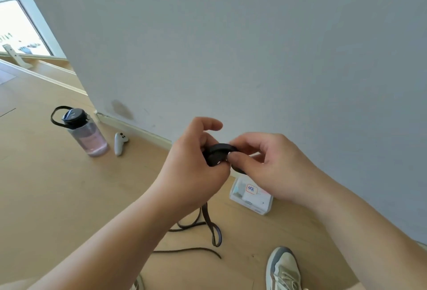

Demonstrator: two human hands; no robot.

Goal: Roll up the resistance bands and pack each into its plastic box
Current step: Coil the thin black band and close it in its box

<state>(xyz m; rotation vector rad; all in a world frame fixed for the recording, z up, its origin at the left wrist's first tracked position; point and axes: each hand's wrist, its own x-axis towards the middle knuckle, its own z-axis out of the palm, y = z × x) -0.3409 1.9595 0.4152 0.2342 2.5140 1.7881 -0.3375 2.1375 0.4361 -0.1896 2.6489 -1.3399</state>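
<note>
Rolling now: pinching band coil [218,153] with left hand [196,165] and right hand [273,165], grips tight. Next: winding in loose tail [208,222], then plastic box [258,207].

The left hand [196,162] and the right hand [272,167] are meeting in the middle, above the floor [57,197], both pinching the rolled part of the resistance band [218,153] between them. Its loose tail is hanging below the left wrist and lying on the floor, left of the plastic box [251,197]. The box is sitting by the wall [254,47], beneath the right hand. A bottle [85,132] is standing far left, with a controller [120,143] lying just right of it. A shoe [284,269] is resting at lower right.
</note>
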